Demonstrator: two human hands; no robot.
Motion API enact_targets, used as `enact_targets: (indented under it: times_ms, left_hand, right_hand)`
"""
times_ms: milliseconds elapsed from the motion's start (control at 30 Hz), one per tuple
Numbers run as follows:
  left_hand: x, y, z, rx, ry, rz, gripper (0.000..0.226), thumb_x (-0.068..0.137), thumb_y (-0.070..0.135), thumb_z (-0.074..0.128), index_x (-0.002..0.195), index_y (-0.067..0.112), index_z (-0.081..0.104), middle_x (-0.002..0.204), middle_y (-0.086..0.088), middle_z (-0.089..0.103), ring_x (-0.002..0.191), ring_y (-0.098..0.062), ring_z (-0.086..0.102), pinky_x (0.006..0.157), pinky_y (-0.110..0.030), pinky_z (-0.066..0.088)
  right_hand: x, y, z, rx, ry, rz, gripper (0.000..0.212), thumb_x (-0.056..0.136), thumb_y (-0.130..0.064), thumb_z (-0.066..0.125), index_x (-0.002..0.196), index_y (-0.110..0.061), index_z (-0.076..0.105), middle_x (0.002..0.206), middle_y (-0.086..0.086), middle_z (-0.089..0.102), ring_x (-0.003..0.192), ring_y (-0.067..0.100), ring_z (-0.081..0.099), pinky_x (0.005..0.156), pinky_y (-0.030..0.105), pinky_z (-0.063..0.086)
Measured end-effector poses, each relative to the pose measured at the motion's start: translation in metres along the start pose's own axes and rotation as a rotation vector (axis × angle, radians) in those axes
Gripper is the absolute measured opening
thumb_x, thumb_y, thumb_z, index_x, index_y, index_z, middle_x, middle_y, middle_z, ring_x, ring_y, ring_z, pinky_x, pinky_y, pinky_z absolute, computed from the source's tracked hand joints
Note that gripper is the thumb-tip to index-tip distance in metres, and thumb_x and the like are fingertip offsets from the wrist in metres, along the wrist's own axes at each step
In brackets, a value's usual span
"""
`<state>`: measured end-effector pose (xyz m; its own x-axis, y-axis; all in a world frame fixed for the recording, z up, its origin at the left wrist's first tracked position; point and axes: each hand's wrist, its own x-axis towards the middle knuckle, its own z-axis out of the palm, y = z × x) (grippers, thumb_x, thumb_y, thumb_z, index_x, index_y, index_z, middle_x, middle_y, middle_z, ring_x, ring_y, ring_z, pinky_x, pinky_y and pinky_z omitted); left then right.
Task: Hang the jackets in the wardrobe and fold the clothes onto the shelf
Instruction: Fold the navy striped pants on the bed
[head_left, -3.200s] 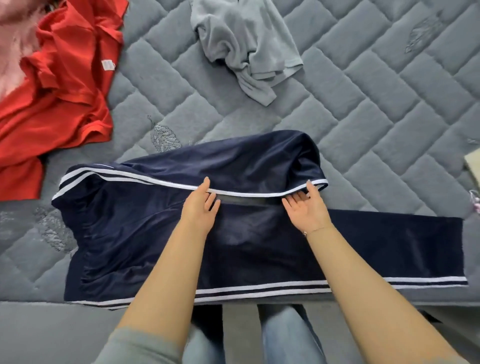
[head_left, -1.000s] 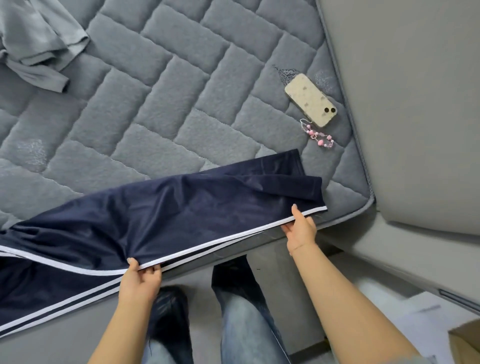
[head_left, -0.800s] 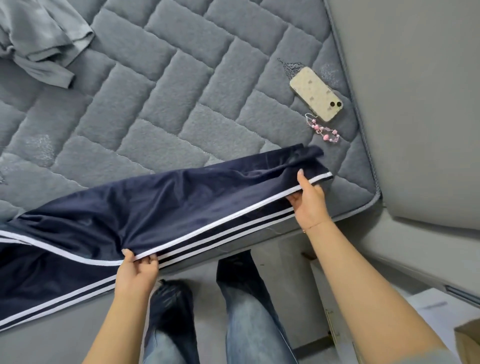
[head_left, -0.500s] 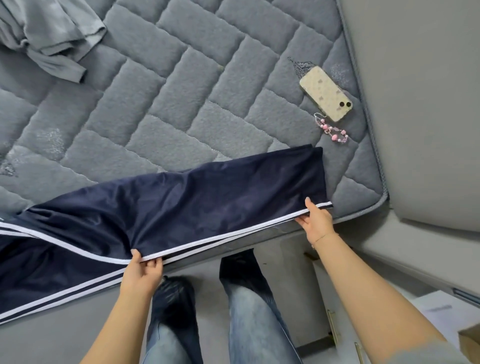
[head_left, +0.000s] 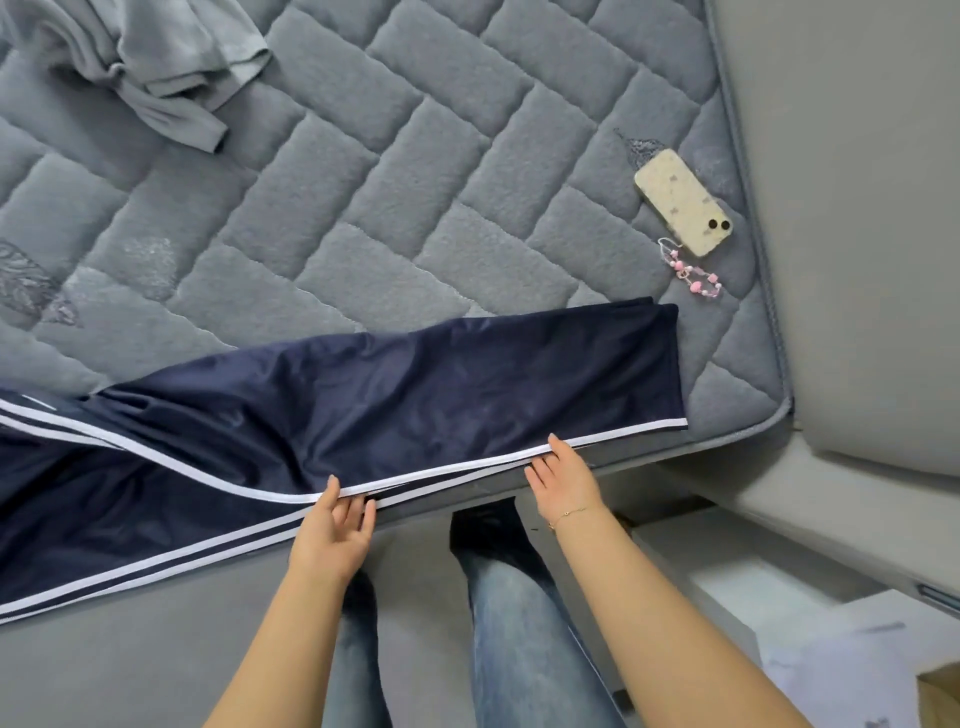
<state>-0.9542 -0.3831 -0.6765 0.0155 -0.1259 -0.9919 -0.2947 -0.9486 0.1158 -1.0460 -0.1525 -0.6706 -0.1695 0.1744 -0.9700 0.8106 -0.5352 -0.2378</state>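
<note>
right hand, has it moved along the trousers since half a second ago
Yes. The right hand was at the cuff end of the trousers, near the mattress corner; now it lies further left along the white stripe, away from the corner.

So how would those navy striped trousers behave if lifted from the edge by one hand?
Probably floppy: the navy trousers ripple and sag over the mattress edge. The sheen hints at smooth, perhaps slippery fabric. Both the left hand and right hand work the hem, suggesting one grip would let them droop.

phone, pink bead charm, quilted mattress
</note>
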Motion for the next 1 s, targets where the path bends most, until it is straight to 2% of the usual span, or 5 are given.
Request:
enact_targets:
  times_ms: [433, 567, 767, 867, 1000]
  left_hand:
    - [0.008, 0.221, -0.1, 0.107, -0.015, 0.441, 0.048, 0.1, 0.018, 0.053, 0.146, 0.014, 0.039, 0.143, -0.003, 0.052, 0.13, -0.02, 0.051, 0.102, -0.031, 0.043]
    - [0.016, 0.31, -0.104, 0.156, -0.078, 0.418, 0.05, 0.094, 0.039, 0.062, 0.138, 0.018, 0.049, 0.144, -0.003, 0.049, 0.132, -0.017, 0.048, 0.099, -0.031, 0.044]
    - [0.048, 0.382, -0.075, 0.439, 0.038, 0.31, 0.074, 0.085, 0.057, 0.065, 0.143, 0.017, 0.043, 0.147, -0.001, 0.047, 0.133, -0.02, 0.046, 0.11, -0.035, 0.035]
    - [0.064, 0.384, -0.08, 0.516, 0.229, 0.448, 0.061, 0.09, 0.031, 0.065, 0.14, 0.004, 0.043, 0.141, -0.011, 0.051, 0.125, -0.028, 0.053, 0.105, -0.034, 0.043]
    - [0.034, 0.398, -0.095, 0.109, 0.021, 0.417, 0.007, 0.09, 0.007, 0.058, 0.096, 0.008, 0.062, 0.094, -0.007, 0.065, 0.078, -0.019, 0.063, 0.069, -0.028, 0.056]
  right_hand:
    - [-0.072, 0.224, 0.174, 0.009, -0.204, 0.246, 0.012, 0.098, -0.017, 0.055, 0.107, -0.011, 0.06, 0.14, 0.014, 0.05, 0.134, 0.029, 0.045, 0.103, 0.036, 0.039]
    - [-0.091, 0.283, 0.226, 0.142, -0.259, 0.274, 0.042, 0.1, -0.028, 0.052, 0.138, -0.011, 0.047, 0.143, 0.009, 0.049, 0.135, 0.023, 0.045, 0.103, 0.035, 0.04]
    - [-0.092, 0.303, 0.273, 0.289, -0.25, 0.196, 0.03, 0.104, -0.024, 0.044, 0.127, -0.008, 0.054, 0.132, 0.007, 0.056, 0.136, 0.023, 0.044, 0.107, 0.035, 0.038]
    - [-0.096, 0.301, 0.272, 0.26, -0.249, 0.111, 0.015, 0.102, -0.021, 0.047, 0.103, -0.013, 0.059, 0.109, 0.005, 0.063, 0.126, 0.023, 0.052, 0.099, 0.036, 0.042]
    - [-0.105, 0.298, 0.263, 0.19, -0.307, 0.026, 0.01, 0.097, -0.019, 0.056, 0.103, -0.015, 0.062, 0.111, 0.006, 0.067, 0.115, 0.022, 0.059, 0.098, 0.038, 0.045]
